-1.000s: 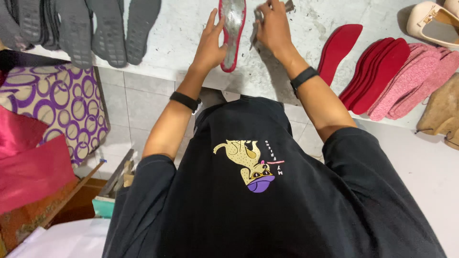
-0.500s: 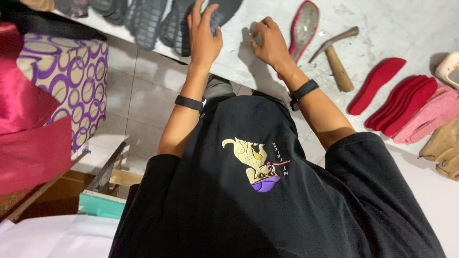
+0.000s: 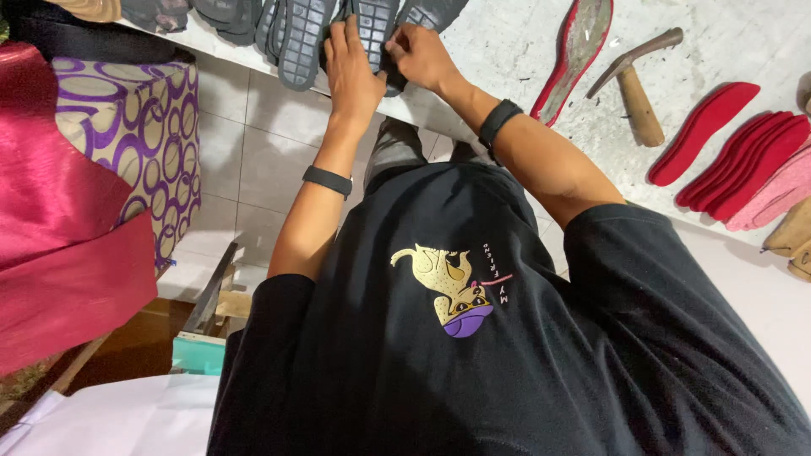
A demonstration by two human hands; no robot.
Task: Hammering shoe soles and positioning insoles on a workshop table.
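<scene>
Both my hands are on a dark grey ridged shoe outsole [image 3: 372, 27] at the near edge of the white worktable [image 3: 515, 51]. My left hand [image 3: 349, 67] lies flat along its left side, and my right hand [image 3: 420, 56] grips its near end with curled fingers. More dark outsoles [image 3: 297, 38] lie in a row to the left. Right of my hands, a red-edged insole board [image 3: 578, 51] and a hammer [image 3: 635, 84] with a wooden handle rest on the table, untouched.
Red insoles [image 3: 705, 131] and pink insoles [image 3: 773, 190] are fanned out at the right of the table. A purple-and-cream patterned box [image 3: 127, 143] and pink cloth [image 3: 59, 245] stand at my left over a tiled floor.
My hands put down the red-edged insole board and the hammer, then moved left to the dark outsoles. Both hands now hold one outsole.
</scene>
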